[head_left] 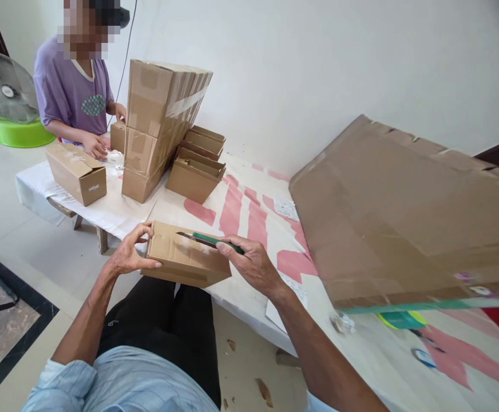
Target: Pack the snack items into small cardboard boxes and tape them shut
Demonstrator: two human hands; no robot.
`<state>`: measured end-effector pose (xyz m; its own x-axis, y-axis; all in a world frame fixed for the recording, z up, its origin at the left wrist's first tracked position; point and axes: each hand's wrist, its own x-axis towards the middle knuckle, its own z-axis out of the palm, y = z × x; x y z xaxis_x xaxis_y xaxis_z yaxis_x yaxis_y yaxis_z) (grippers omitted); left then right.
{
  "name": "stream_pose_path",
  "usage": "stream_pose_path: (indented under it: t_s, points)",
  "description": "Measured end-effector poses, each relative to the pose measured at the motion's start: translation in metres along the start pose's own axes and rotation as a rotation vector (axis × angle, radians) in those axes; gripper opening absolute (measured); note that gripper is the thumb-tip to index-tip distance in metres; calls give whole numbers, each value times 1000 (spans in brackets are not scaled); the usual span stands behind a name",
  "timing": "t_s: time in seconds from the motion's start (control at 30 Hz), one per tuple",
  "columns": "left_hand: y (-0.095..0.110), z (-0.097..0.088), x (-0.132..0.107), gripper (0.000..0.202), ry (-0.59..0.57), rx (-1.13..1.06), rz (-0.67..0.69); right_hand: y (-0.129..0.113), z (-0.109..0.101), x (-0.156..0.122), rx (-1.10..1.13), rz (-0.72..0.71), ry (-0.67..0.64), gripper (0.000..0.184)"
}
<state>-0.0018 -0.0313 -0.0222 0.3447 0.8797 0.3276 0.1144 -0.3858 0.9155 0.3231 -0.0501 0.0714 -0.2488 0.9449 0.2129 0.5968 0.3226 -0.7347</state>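
A small cardboard box (181, 257) rests at the near edge of the table, over my lap. My left hand (130, 256) grips its left end, fingers curled on the top and side. My right hand (252, 264) holds a green-handled utility knife (209, 240), its blade lying along the box's top edge.
A tall stack of sealed boxes (159, 123) and open boxes (198, 166) stand further along the white and pink table cover (249, 212). A single box (76, 171) lies at the far left end. A big flat cardboard pile (404, 212) fills the right. Another person in a purple shirt (71, 94) sits at the far end beside a fan (4, 86).
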Motion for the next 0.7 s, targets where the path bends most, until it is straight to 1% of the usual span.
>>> stream_pose_path:
  t_s: [0.1, 0.2, 0.4, 0.53, 0.7]
  points:
    - [-4, 1, -1, 65, 5, 16, 4, -7, -4, 5, -23, -23, -19, 43]
    - [-5, 1, -3, 75, 11, 44, 5, -19, -7, 13, -62, -65, -61, 39]
    - [-1, 1, -3, 81, 4, 78, 8, -40, -8, 30, -164, -174, -145, 37]
    - [0, 1, -4, 81, -2, 79, 5, -46, -5, 38, -215, -225, -202, 33]
    - [0, 1, -3, 82, -8, 78, 10, -50, -3, 43, -249, -251, -220, 31]
